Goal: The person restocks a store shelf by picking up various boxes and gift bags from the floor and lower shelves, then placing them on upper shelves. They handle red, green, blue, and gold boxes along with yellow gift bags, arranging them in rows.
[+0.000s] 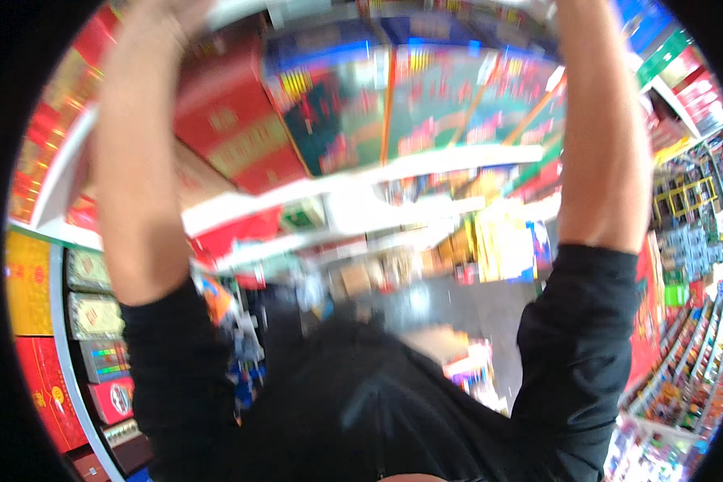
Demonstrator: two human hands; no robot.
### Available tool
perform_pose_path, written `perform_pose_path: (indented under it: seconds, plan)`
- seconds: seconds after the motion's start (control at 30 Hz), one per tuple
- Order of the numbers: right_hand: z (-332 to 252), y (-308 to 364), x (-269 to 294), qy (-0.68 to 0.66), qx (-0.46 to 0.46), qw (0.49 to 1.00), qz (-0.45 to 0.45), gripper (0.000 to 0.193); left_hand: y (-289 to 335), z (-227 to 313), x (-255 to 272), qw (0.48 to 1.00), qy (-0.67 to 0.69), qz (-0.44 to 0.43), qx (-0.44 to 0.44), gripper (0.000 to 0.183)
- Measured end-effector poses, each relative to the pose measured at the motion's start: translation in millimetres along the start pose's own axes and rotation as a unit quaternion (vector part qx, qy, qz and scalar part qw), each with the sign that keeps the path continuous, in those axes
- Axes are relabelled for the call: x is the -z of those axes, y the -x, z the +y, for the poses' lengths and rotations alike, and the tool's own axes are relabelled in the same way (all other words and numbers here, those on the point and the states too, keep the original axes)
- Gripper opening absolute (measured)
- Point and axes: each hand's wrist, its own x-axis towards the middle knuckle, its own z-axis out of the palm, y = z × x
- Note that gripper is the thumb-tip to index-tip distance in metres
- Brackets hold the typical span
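Observation:
Both my arms reach up toward a shelf of boxes. My left hand point(162, 18) is at the upper left, smeared by motion and partly cut off by the top edge. It is nearest a large red box point(237, 120) with gold panels. Whether its fingers touch or hold anything cannot be made out. My right forearm point(598, 136) runs out of the picture at the top, so that hand is hidden. Between the arms stands a row of green-and-blue boxes point(337, 120) with red lettering, side by side on the white shelf point(490, 161).
Lower white shelves point(337, 241) hold more goods. At left are a yellow box point(29, 281), red boxes point(50, 394) and smaller packages. Beneath lies grey floor point(474, 309) with goods point(474, 373) on it. Product racks point(699, 345) curve along the right side.

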Motion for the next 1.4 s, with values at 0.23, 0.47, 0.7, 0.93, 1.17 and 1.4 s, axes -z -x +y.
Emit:
perform_pose_path:
  seconds: [0.23, 0.47, 0.7, 0.93, 1.17, 1.4]
  plan:
    - [14, -14, 3, 0.005, 0.037, 0.999, 0.026, 0.08, -12, 5, 0, 1.0, -0.004, 0.002, 0.024, 0.077]
    - [4, 1, 3, -0.013, 0.034, 0.999, 0.028, 0.102, -10, 10, 1, 1.0, 0.014, -0.021, 0.017, 0.089]
    - [4, 3, 6, 0.029, 0.047, 0.997, 0.05, 0.091, -11, 13, 0, 0.999, 0.013, -0.036, 0.0, 0.086]
    - [-12, -3, 2, -0.141, 0.0, 0.987, 0.071, 0.095, -15, -2, 4, 0.999, 0.032, -0.012, -0.025, 0.096]
    - [-1, -91, 22, 0.226, -0.041, 0.95, 0.213, 0.066, -16, -5, -1, 0.999, 0.026, 0.018, -0.018, 0.091]
    - [16, -109, 26, 0.346, -0.02, 0.91, 0.227, 0.067, -18, -4, -12, 0.988, 0.145, -0.003, -0.062, 0.083]
